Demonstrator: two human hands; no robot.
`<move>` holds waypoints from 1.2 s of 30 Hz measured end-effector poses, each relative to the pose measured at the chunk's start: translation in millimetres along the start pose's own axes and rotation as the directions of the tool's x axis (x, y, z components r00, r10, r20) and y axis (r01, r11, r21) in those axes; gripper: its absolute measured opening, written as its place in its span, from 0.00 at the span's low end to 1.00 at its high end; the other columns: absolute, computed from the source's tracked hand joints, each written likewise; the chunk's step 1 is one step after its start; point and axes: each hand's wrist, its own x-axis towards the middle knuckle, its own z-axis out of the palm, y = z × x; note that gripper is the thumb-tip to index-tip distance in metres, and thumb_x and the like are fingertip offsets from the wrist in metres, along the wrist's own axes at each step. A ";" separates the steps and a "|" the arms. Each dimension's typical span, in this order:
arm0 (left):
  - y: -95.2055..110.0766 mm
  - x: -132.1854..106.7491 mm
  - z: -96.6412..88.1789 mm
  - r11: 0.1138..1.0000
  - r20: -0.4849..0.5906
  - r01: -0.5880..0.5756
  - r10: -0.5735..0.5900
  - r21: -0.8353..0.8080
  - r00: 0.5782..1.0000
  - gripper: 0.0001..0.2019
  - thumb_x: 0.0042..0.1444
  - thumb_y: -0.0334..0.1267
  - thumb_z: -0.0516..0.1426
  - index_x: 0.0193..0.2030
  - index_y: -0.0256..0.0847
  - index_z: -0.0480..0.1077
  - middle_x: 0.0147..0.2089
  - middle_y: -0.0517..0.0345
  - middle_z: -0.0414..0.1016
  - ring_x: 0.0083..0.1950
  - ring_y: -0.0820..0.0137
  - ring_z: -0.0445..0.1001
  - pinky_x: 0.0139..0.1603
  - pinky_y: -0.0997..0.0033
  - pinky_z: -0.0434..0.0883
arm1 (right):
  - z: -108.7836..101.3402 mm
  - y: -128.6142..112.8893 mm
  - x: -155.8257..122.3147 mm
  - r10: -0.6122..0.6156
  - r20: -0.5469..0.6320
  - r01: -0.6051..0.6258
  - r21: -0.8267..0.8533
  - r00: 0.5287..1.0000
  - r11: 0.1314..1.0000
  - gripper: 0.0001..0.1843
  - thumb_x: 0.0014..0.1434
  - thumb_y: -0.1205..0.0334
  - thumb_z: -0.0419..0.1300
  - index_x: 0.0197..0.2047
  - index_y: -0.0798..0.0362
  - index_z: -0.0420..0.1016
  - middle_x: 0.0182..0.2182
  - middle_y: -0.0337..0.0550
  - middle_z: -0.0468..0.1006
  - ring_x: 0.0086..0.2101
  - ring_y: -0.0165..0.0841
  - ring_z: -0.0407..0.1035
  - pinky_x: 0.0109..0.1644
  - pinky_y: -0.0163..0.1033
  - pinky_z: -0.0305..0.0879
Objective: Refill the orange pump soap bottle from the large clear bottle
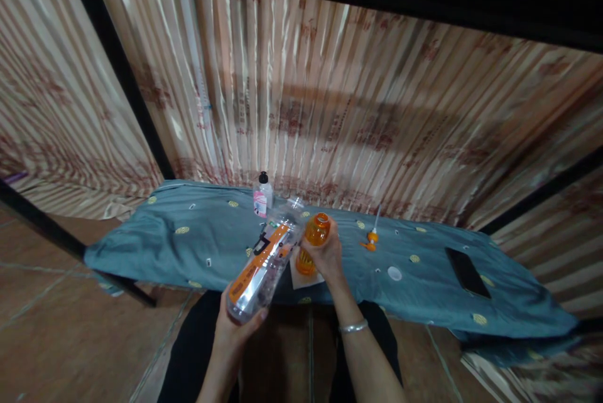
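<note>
Fingers of my left hand (pixel 238 324) wrap round the base of a large clear plastic bottle (pixel 271 252) with an orange label. It is tilted, its neck toward the upper right, close to an orange bottle (pixel 319 230). That smaller see-through bottle has an open mouth and stands upright on a pale square sheet (pixel 301 279). Gripping its side is my right hand (pixel 328 252), with a silver bangle on the wrist. An orange pump top (pixel 372 238) with a clear tube lies to the right on the teal cloth. I cannot tell whether liquid passes between the bottles.
A small white-and-pink bottle (pixel 262 196) with a black cap stands behind the clear bottle. Rightward on the teal cloth (pixel 409 293) lie a white disc (pixel 394 274) and a black phone (pixel 467 272). Dark posts (pixel 122 70) and a pleated curtain (pixel 306 89) enclose the back.
</note>
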 end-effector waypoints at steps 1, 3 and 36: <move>0.9 0.7 0.1 0.999 0.010 0.031 -0.031 -0.033 0.999 0.45 0.34 0.49 0.81 0.62 0.45 0.75 0.62 0.47 0.85 0.65 0.45 0.83 0.67 0.50 0.78 | 0.0 0.6 0.0 0.000 -0.006 0.000 -0.004 1.000 1.000 0.41 0.46 0.54 0.76 0.63 0.48 0.71 0.55 0.52 0.86 0.55 0.52 0.83 0.63 0.59 0.79; 2.4 1.9 0.8 0.991 0.037 0.093 -0.090 -0.097 0.995 0.47 0.36 0.50 0.80 0.65 0.44 0.75 0.64 0.45 0.84 0.66 0.44 0.82 0.68 0.47 0.78 | -0.2 1.5 0.0 0.007 -0.013 -0.007 -0.010 1.000 1.000 0.41 0.46 0.53 0.76 0.63 0.48 0.71 0.55 0.52 0.86 0.54 0.52 0.83 0.62 0.59 0.79; -66.9 136.2 11.0 0.965 0.212 0.001 -0.059 0.263 0.976 0.23 0.69 0.49 0.65 0.66 0.42 0.74 0.65 0.46 0.78 0.59 0.56 0.81 0.58 0.46 0.81 | -11.5 -9.3 -7.7 0.085 -0.013 -0.086 -0.007 0.996 0.996 0.42 0.47 0.49 0.76 0.63 0.48 0.73 0.53 0.50 0.88 0.51 0.51 0.85 0.58 0.56 0.82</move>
